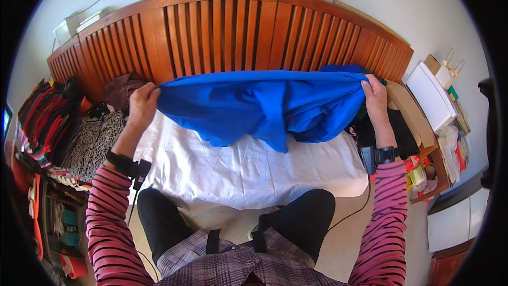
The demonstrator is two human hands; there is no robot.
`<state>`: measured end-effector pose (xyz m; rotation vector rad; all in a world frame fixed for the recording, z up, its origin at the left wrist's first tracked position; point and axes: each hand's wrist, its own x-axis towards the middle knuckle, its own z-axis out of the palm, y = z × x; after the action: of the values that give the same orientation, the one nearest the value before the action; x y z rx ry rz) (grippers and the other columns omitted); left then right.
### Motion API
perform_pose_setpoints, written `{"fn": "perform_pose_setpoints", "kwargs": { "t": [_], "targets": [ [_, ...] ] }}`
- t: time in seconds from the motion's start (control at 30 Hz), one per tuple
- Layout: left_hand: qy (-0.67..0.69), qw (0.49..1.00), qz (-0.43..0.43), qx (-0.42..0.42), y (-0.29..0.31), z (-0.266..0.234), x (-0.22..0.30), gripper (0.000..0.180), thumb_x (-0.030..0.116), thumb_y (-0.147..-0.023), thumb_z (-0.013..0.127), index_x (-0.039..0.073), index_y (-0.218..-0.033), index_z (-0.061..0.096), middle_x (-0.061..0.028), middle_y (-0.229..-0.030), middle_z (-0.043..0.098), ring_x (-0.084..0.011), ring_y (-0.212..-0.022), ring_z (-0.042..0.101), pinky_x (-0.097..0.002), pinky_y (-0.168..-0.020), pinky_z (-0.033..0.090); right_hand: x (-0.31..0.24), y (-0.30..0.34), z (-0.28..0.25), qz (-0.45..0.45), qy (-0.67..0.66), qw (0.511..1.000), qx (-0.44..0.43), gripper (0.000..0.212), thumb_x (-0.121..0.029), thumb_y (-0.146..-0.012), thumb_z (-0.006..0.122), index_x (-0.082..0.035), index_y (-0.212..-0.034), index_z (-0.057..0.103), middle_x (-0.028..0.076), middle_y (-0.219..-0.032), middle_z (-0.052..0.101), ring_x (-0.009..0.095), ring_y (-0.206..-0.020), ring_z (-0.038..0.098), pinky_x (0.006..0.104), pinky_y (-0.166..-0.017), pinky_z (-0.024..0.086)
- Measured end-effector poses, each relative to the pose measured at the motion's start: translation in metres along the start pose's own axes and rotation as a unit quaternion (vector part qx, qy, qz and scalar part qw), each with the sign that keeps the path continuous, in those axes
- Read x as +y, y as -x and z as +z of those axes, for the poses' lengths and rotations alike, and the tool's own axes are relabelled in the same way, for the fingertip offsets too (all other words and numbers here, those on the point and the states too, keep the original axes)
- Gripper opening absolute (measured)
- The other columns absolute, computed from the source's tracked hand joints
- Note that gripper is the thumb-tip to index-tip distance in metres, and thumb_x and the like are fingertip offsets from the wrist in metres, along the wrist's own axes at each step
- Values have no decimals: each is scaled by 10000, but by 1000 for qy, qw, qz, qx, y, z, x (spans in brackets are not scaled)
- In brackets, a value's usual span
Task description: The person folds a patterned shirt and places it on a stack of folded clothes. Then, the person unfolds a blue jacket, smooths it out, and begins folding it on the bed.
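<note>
A blue cloth garment (227, 103) is stretched out between my two hands, its top edge pulled nearly straight. My left hand (143, 105) pinches its left end, and my right hand (376, 100) grips the right end. Folds hang from the middle, and a narrow strip of the fabric dangles at the centre. What kind of garment it is, I cannot tell. Beneath it lies a white sheet (254, 175) with creases, spread over a low bench or bed. Both wrists wear black straps with small devices and cables.
A slatted wooden backrest (222, 32) runs along the far side. Folded dark and red clothes (45, 122) and a netted grey cloth (95, 143) are piled at the left. To the right stand a cardboard box (410, 111), a white box (431, 95) and several plastic bags.
</note>
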<state>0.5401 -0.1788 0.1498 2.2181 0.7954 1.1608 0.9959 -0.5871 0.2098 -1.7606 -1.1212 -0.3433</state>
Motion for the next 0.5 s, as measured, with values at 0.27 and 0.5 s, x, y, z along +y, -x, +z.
{"fn": "perform_pose_setpoints", "kwargs": {
  "t": [0.27,0.5],
  "targets": [
    [-39,961,-143,-233,129,-111,-84,174,67,-839,643,13,-704,546,-27,-627,453,-105,-623,433,-318,-571,393,-55,104,59,-10,28,922,-387,119,-113,-880,607,-17,-853,543,78,-693,499,176,-632,494,317,-622,435],
    [-244,928,-62,-274,158,-98,-108,161,103,-870,574,-2,-902,691,-221,-862,695,-422,-868,660,-489,-783,516,-52,125,88,44,102,769,-630,391,-421,-905,648,-34,-864,675,142,-766,668,283,-744,658,392,-686,504]
  ]
}}
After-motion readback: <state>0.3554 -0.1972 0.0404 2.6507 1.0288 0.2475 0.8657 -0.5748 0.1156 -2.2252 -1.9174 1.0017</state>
